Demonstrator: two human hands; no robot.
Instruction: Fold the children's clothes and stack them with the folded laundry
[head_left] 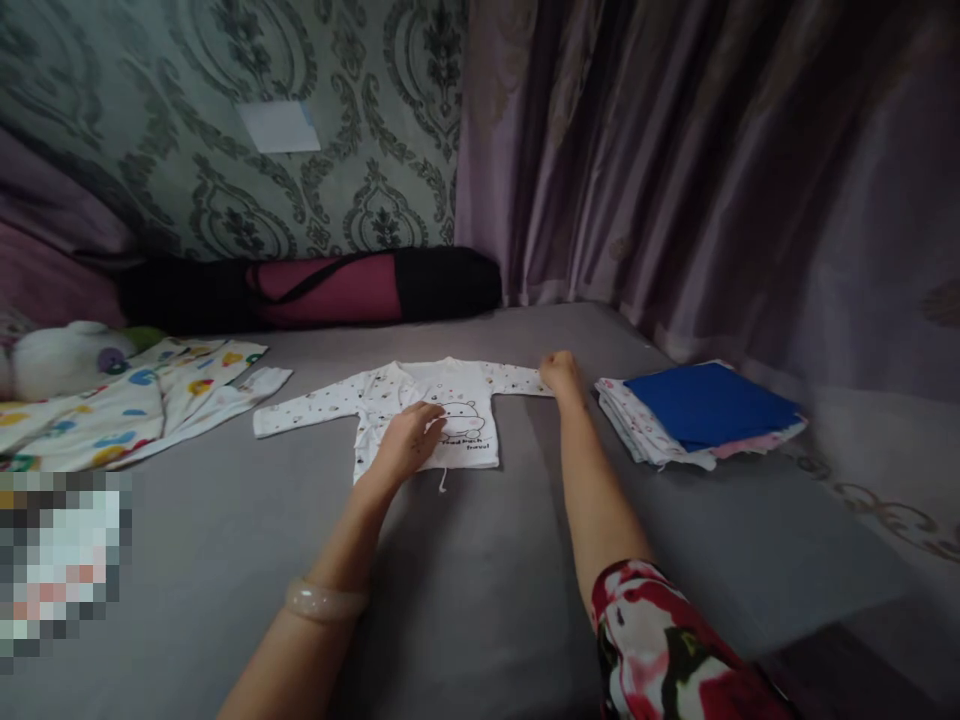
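A small white baby shirt (465,385) lies spread on the grey bed sheet, front side up, with both sleeves stretched sideways. It carries small printed figures, a cartoon animal on the chest, and a thin tie hanging from the hem. My left hand (412,440) rests on the shirt's front, fingers extended and lying over the cloth. At the end of the right-hand sleeve, my right hand (561,372) is closed on the cuff. The opposite sleeve lies flat, untouched.
Right of the shirt sits a stack of folded clothes (637,425) topped by a blue folded cloth (712,405). Patterned clothing (180,390) and a white plush toy (64,360) lie left. A black and maroon long bag (330,290) runs along the wall, beside purple curtains (600,150).
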